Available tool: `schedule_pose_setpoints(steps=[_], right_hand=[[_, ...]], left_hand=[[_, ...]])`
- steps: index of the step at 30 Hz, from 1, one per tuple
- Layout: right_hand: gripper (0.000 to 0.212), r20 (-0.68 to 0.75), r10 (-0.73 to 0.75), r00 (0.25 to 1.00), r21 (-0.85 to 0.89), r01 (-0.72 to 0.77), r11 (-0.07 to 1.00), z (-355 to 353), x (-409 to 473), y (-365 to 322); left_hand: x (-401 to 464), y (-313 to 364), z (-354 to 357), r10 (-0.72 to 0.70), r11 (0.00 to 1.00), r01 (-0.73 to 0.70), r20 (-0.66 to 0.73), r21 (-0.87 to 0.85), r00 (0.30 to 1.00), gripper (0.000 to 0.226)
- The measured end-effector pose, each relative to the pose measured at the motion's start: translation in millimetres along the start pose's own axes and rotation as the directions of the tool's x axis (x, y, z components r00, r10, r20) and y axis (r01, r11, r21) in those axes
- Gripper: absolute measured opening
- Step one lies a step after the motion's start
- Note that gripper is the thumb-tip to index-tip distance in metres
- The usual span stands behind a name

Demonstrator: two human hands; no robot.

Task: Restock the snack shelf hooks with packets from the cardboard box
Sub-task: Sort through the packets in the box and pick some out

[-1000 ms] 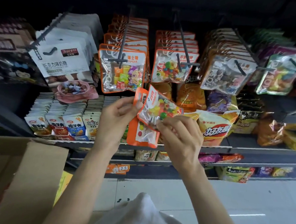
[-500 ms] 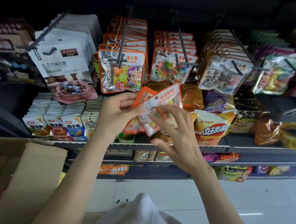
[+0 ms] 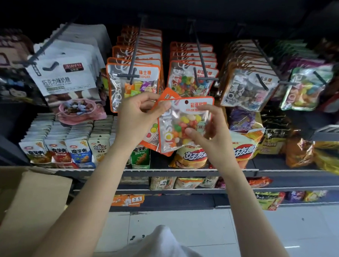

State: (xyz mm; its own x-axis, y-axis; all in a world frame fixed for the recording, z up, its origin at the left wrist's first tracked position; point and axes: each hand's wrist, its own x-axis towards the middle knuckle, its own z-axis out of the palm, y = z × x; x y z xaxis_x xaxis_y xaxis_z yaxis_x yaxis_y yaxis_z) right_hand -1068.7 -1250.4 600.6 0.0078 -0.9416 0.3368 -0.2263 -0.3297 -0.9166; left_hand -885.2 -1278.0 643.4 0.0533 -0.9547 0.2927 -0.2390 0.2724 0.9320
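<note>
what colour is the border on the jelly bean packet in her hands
Orange, around a clear window, on the front jelly bean packet; the head view, the only one, shows it.

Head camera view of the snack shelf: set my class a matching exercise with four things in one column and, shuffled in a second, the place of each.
Things
1. jelly bean packet
2. cardboard box
3. white chocolate candy bag
4. price tag

Places
A. lower left corner, flap open
B. hanging on the far left hook
C. on a lower shelf edge
D. held between the left hand and the right hand

Pairs: 1-D, 2-A, 3-B, 4-C
</note>
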Motion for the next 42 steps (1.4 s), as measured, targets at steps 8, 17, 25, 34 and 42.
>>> schedule_pose_setpoints(steps=[8, 17, 25, 34, 42], right_hand=[[0.045, -0.224, -0.088, 0.971, -0.114, 0.063, 0.991, -2, 17, 2], [0.05, -0.188, -0.087, 0.978, -0.131, 0.063, 0.989, -2, 29, 7], [0.05, -0.2, -0.078, 0.977, -0.112, 0.056, 0.992, -3, 33, 8], [0.048, -0.223, -0.025, 0.974, -0.134, -0.005, 0.991, -3, 40, 12], [0.039, -0.308, -0.189, 0.932, -0.567, -0.021, 0.823, 12, 90, 30]], left_hand=[[10, -11, 19, 0.09, 0.986, -0.09, 0.007, 0.139, 0.996, 0.024], [15, -19, 22, 0.083, 0.987, -0.08, -0.019, 0.139, 0.996, 0.013], [18, -17, 23, 0.082, 0.988, -0.078, -0.019, 0.13, 0.996, 0.014], [16, -19, 20, 0.06, 0.988, -0.055, -0.033, 0.147, 0.998, 0.009], [5, -23, -17, -0.084, 0.994, 0.091, -0.126, 0.058, 0.988, 0.009]])
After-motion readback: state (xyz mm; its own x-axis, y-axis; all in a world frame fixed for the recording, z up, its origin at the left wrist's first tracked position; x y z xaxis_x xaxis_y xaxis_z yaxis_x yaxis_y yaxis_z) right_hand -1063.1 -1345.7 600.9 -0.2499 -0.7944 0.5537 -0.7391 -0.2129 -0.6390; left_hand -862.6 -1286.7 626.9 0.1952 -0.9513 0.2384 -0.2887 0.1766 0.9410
